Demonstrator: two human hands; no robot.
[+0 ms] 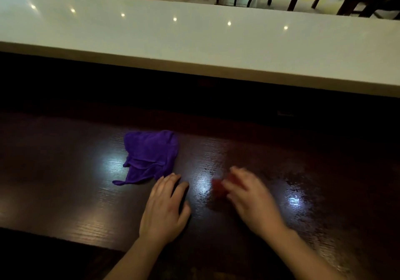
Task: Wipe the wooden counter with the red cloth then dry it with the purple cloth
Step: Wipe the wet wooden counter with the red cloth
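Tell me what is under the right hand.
A bit of red cloth pokes out beneath the blurred right hand on the wooden counter. The hand covers the rest of it.

Purple cloth [149,156] lies on counter [65,182], just beyond L hand [165,209]. Red cloth [218,187] sits under R hand [249,197], betw. both hands.

The dark wooden bench [65,182] lies bare to the far left and far right, open to a sweeping hand. The crumpled purple cloth [150,156] blocks the middle-left, with the left hand [165,210] flat just beside it. A raised white ledge [194,41] (overhanging the back) walls off the far edge.
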